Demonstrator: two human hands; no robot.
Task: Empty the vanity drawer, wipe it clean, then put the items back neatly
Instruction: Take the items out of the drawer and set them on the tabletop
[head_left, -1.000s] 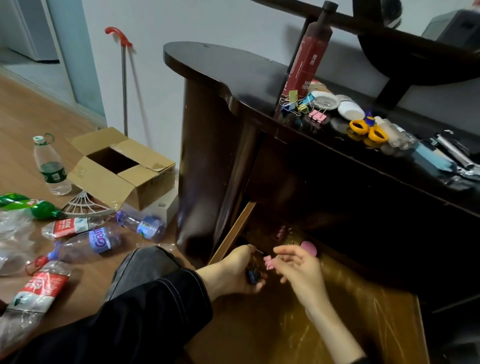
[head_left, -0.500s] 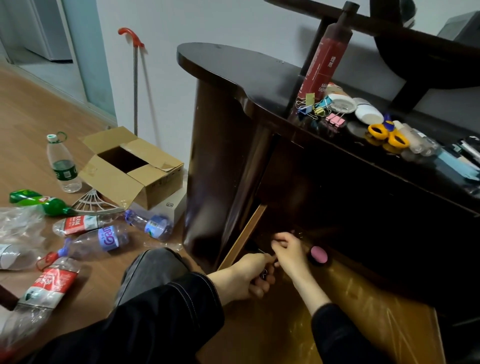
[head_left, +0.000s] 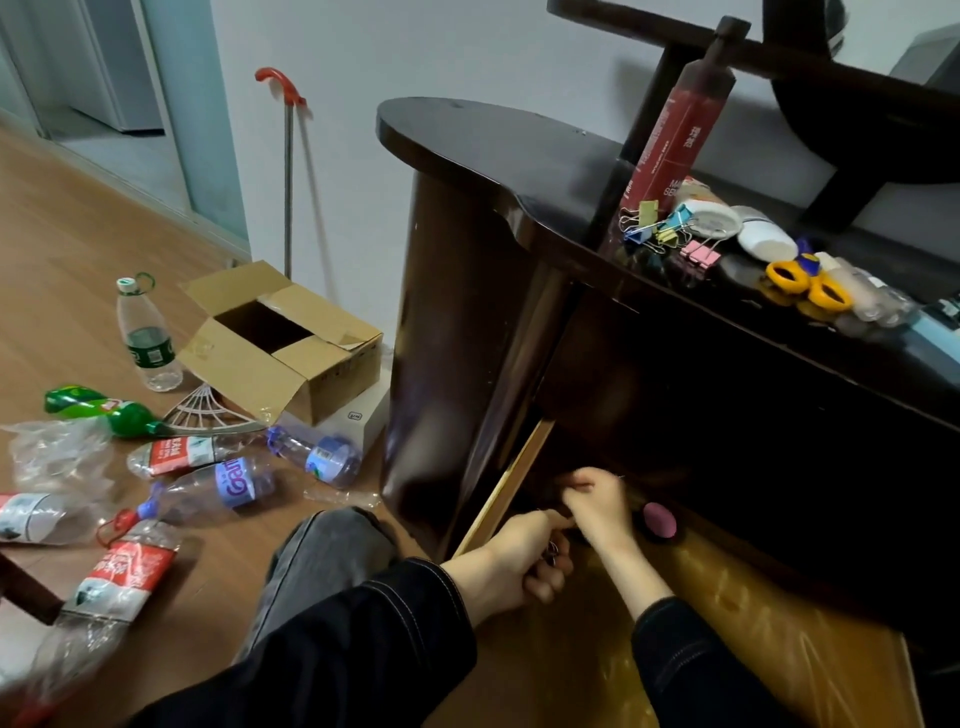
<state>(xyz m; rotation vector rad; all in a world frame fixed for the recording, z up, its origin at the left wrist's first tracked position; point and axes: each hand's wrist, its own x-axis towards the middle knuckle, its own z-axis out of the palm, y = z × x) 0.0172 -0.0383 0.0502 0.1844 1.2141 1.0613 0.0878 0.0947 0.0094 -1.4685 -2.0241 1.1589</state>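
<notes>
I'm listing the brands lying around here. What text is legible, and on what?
"Gan", cut off: blue label of the crushed clear bottle.
"MA" and "SE", cut off: tall red bottle.
Too blurred or small to read: red-labelled bottles, upright green-labelled bottle, white box, and the Chinese characters on the tall red bottle.

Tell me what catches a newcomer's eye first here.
The left hand, curled round a small metal item, and the right hand meet in the open drawer at bottom centre. Coloured binder clips and yellow-handled scissors crowd the dark vanity top, and plastic bottles litter the floor by an open cardboard box.
</notes>
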